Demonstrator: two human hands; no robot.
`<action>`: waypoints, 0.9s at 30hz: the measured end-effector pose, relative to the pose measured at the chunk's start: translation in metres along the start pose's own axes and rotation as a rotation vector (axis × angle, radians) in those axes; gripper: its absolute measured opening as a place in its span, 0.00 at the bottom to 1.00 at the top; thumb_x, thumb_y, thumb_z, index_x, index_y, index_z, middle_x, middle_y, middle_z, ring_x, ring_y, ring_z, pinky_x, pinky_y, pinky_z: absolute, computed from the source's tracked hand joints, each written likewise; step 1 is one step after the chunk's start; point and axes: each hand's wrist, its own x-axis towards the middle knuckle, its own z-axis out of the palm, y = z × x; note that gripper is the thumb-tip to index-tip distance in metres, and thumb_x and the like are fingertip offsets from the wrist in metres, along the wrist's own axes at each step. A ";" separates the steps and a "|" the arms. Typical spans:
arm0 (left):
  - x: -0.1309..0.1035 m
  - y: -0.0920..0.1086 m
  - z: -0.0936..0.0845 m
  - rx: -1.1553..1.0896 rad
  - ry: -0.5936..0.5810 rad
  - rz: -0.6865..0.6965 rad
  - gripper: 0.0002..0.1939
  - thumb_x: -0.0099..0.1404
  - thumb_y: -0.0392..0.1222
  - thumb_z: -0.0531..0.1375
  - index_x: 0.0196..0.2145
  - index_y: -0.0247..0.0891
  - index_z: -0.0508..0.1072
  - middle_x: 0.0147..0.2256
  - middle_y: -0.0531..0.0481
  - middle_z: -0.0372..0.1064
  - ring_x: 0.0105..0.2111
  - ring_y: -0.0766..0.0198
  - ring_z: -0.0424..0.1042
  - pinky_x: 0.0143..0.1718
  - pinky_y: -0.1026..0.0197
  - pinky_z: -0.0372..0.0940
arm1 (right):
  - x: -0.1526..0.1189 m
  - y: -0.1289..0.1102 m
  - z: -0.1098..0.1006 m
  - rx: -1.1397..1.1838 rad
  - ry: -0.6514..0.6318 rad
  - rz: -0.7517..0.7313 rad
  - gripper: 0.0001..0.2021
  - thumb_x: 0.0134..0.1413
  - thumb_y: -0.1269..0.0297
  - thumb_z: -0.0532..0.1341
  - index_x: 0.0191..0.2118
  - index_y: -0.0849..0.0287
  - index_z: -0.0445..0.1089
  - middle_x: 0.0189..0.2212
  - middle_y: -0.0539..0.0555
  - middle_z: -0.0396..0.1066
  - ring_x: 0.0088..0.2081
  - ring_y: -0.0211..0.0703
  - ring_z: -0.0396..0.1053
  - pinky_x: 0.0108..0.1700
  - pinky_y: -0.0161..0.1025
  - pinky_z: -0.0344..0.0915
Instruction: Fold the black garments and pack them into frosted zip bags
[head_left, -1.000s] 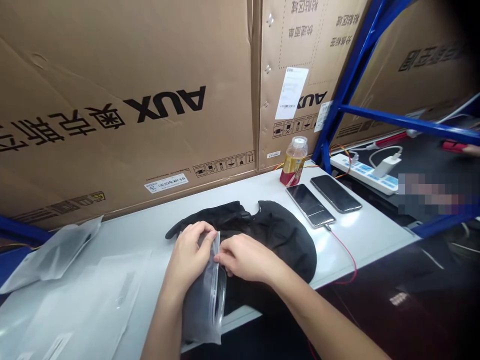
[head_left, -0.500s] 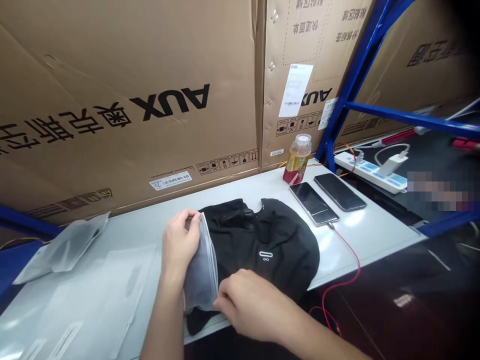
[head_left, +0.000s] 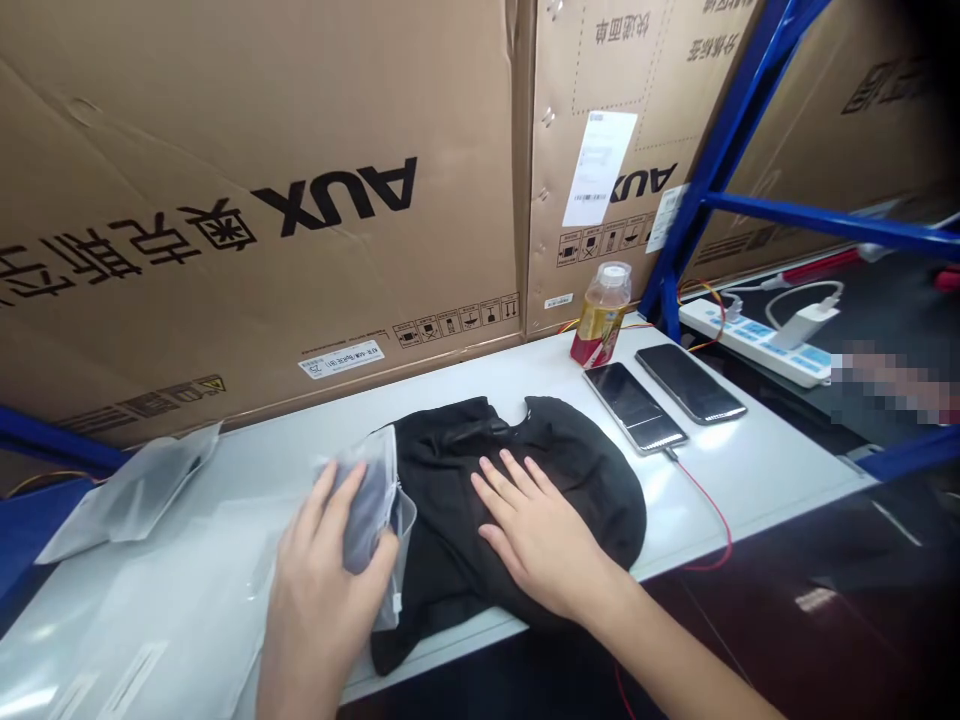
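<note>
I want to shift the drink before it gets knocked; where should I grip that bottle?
Probably around the middle of the bottle, coming from the left: it stands upright with that side exposed, while a carton rises behind it and a phone lies just in front, toward the right.

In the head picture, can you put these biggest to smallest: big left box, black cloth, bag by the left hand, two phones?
1. Big left box
2. Black cloth
3. Bag, partly hidden
4. Left phone and right phone: too alike to rank
</note>
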 end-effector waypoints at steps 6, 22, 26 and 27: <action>0.111 -0.058 -0.042 0.252 0.067 0.081 0.34 0.66 0.48 0.63 0.68 0.45 0.64 0.74 0.45 0.51 0.68 0.30 0.59 0.67 0.29 0.58 | -0.002 0.000 -0.004 0.030 0.019 0.007 0.28 0.76 0.57 0.49 0.75 0.60 0.56 0.75 0.56 0.52 0.76 0.62 0.47 0.74 0.63 0.50; 0.175 -0.163 -0.021 0.380 -0.321 0.060 0.22 0.66 0.46 0.63 0.57 0.41 0.75 0.63 0.44 0.71 0.67 0.33 0.62 0.65 0.23 0.53 | -0.002 0.002 -0.005 0.073 0.010 0.021 0.27 0.76 0.57 0.50 0.74 0.59 0.58 0.75 0.55 0.52 0.76 0.61 0.47 0.75 0.62 0.49; 0.175 -0.172 -0.020 0.355 -0.297 0.003 0.28 0.64 0.56 0.64 0.54 0.34 0.75 0.61 0.36 0.73 0.60 0.37 0.72 0.57 0.42 0.69 | -0.001 0.001 -0.003 0.102 0.034 0.023 0.26 0.75 0.58 0.52 0.73 0.59 0.60 0.74 0.55 0.55 0.75 0.61 0.48 0.75 0.63 0.51; 0.174 -0.172 -0.019 0.344 -0.283 0.006 0.29 0.64 0.58 0.64 0.54 0.33 0.76 0.61 0.34 0.72 0.61 0.36 0.71 0.58 0.41 0.69 | -0.002 0.001 -0.004 0.116 0.054 0.017 0.26 0.75 0.59 0.52 0.72 0.59 0.61 0.73 0.55 0.57 0.75 0.61 0.50 0.74 0.63 0.52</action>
